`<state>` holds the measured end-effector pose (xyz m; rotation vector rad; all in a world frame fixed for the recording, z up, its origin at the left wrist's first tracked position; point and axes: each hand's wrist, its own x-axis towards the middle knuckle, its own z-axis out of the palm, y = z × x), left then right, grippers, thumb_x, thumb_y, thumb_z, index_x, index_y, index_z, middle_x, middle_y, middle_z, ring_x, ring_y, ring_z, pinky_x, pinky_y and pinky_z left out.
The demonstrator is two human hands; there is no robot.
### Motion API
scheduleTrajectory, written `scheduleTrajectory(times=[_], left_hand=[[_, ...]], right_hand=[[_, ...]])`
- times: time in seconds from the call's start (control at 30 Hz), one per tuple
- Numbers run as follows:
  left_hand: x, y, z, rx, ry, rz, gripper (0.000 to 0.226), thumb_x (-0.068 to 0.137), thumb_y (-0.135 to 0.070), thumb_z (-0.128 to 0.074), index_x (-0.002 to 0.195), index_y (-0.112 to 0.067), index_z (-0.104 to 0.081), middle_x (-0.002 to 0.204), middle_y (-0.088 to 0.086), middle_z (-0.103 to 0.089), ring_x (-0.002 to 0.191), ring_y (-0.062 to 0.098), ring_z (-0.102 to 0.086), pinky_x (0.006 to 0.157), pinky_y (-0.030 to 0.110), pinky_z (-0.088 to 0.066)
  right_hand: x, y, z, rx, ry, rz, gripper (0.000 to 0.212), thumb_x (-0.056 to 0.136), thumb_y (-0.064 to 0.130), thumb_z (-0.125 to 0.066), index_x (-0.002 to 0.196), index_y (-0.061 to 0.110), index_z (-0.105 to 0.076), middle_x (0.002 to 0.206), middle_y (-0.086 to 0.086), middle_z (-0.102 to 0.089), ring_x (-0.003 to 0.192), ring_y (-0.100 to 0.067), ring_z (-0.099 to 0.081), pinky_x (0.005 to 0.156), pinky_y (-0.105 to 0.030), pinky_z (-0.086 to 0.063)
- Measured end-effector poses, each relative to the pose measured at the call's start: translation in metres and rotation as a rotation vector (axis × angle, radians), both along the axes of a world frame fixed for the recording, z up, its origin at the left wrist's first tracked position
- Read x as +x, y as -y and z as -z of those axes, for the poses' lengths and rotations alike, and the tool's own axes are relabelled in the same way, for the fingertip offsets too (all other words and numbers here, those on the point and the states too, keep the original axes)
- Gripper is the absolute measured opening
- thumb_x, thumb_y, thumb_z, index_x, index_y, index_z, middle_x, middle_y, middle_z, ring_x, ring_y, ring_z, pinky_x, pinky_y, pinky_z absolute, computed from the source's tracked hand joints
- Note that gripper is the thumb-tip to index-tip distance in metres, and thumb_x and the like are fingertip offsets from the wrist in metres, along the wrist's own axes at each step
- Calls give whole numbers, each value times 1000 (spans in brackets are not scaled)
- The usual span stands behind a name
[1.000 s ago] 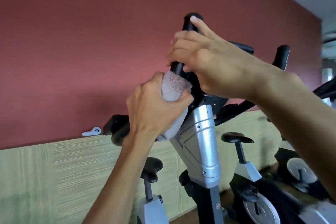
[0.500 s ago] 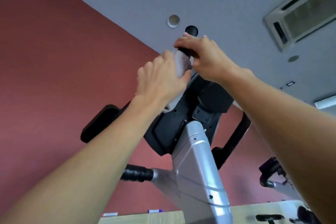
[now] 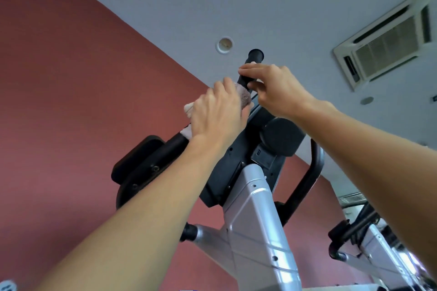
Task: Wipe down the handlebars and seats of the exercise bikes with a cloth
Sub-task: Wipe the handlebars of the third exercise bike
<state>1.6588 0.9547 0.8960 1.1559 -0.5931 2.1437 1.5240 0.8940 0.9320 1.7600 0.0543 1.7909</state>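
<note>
The left hand (image 3: 218, 111) has its fingers curled round a pale pinkish-grey terry cloth (image 3: 243, 96), bunched against the black foam-covered handlebar grip (image 3: 251, 66) of the nearest exercise bike, while the right hand (image 3: 275, 88) pinches the same upright grip just above the cloth, fingers and thumb closed on it to steady it. The cloth sits low on the grip, so the rounded black tip above the right hand looks not yet wiped. The likely slip from here is a missed patch: the steadying hand covers part of the grip, and unless it shifts, the cloth cannot pass under it. A loose tail of cloth hangs out behind the left hand and could snag where the bar meets the black plastic console housing (image 3: 238, 163). Pulling hard on the grip may also rock the silver metal bike column (image 3: 257, 224). Around them stand a dark red wall (image 3: 71, 101), a grey ceiling with a slatted air-conditioning vent (image 3: 387, 40) and a round ceiling fitting (image 3: 224, 45). A second bike's frame (image 3: 369, 243) lies well apart at lower right; its seat is not visible here.
</note>
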Motion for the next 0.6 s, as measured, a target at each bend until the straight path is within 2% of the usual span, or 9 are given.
scheduleTrajectory(times=[0.07, 0.17, 0.27, 0.33, 0.47, 0.6], left_hand=[[13, -2, 9, -43, 21, -20, 67, 88, -60, -66, 128, -6, -59, 98, 4, -69, 80, 19, -71, 57, 31, -43], [50, -5, 27, -45, 88, -36, 78, 87, -53, -68, 143, 0, -51, 110, 7, -70, 85, 20, -72, 66, 32, -54], [53, -6, 30, -68, 92, -68, 83, 91, -53, -64, 151, 0, -41, 129, 9, -65, 95, 21, -71, 73, 32, -55], [30, 2, 14, -79, 80, -82, 85, 94, -58, -60, 152, 1, -39, 132, 10, -64, 96, 19, -70, 74, 30, -53], [0, 18, -12, -120, 115, -97, 74, 94, -49, -64, 145, 2, -50, 122, 8, -69, 89, 15, -70, 72, 26, -54], [38, 15, 7, -185, 200, -99, 64, 96, -37, -64, 144, 2, -50, 130, 13, -66, 90, 17, -70, 76, 27, -55]], right_hand=[[-1, -1, 0, 21, 7, -4, 44, 98, -4, -52, 140, 8, -61, 146, -1, -59, 142, -24, -46, 120, -35, -28], [-1, -3, 2, 59, -5, 18, 47, 101, -1, -49, 145, 12, -56, 154, 1, -50, 148, -21, -38, 125, -39, -22], [1, -4, 3, 91, -28, 16, 47, 103, 2, -48, 149, 13, -51, 158, 2, -45, 152, -19, -32, 125, -36, -22], [1, -5, 4, 115, -29, -8, 49, 102, 0, -47, 149, 13, -51, 159, 3, -44, 152, -15, -29, 124, -31, -22], [-8, -5, 11, 189, -91, -138, 77, 82, -21, -31, 147, 13, -53, 157, 3, -46, 150, -8, -31, 122, -22, -24], [-5, -8, 16, 205, -41, -132, 74, 85, -18, -29, 147, 14, -54, 157, 8, -45, 150, -7, -32, 123, -22, -21]])
